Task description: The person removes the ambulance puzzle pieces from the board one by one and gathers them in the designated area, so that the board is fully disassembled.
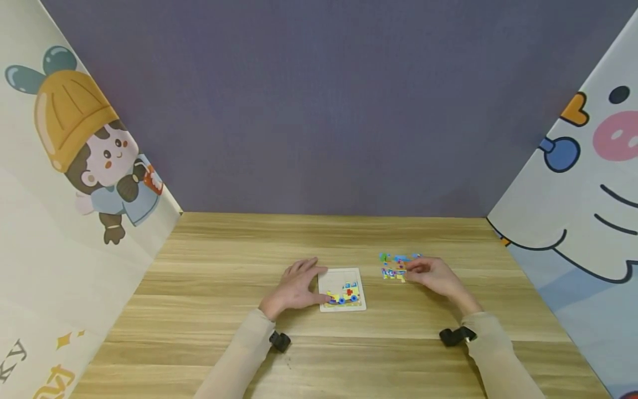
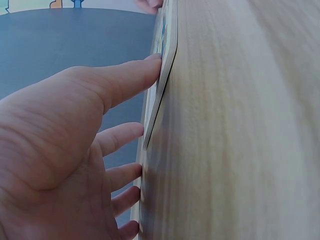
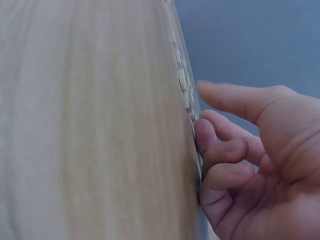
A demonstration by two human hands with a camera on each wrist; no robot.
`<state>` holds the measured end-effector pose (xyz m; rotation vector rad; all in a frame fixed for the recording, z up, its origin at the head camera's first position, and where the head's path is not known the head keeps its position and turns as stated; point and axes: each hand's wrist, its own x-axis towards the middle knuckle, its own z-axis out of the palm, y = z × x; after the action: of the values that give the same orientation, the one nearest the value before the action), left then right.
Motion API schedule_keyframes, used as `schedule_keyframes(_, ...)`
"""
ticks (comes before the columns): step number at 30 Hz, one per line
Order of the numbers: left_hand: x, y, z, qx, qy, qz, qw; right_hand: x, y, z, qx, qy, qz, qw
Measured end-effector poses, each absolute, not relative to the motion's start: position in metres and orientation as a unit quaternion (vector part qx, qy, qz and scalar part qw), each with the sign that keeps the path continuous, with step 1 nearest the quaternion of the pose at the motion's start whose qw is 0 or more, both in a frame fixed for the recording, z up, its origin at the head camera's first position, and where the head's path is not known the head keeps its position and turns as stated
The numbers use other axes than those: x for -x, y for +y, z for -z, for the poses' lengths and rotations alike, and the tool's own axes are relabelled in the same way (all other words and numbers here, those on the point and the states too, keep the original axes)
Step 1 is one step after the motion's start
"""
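Observation:
A square puzzle board (image 1: pixel 329 280) with a pale frame lies on the table. Fitted pieces along its lower part form a yellow vehicle picture (image 1: pixel 350 292) with blue wheels. My left hand (image 1: pixel 297 287) is spread at the board's left side, thumb over its lower left and forefinger at its upper left corner. In the left wrist view, the thumb of the left hand (image 2: pixel 65 135) rests on the board edge (image 2: pixel 167 75). Several loose puzzle pieces (image 1: pixel 394 273) lie right of the board. My right hand (image 1: pixel 433 276) reaches among them, fingers bent, thumb apart from the fingertips; nothing shows between them.
The wood-grain table (image 1: pixel 239 238) ends at a dark grey-blue panel (image 1: pixel 329 111) at the back. Cartoon-printed panels stand at the left (image 1: pixel 30 166) and right (image 1: pixel 588 199). A black wrist camera (image 1: pixel 280 341) sits on the left wrist, another (image 1: pixel 456 336) on the right.

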<state>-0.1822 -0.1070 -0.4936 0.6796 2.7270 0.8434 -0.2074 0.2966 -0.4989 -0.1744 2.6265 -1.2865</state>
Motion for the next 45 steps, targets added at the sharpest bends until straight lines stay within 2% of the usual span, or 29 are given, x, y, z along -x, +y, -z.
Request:
schedule_keyframes(28,0.181,-0.108,0.492,-0.218,0.927,-0.282,0.119,0.205,0.297,0.496,0.074,0.897,0.422,0.112)
schedule_keyframes(45,0.182,-0.107,0.494,-0.22,0.927,-0.281,0.117,0.205,0.254,0.498,0.103,0.884,0.44,0.12)
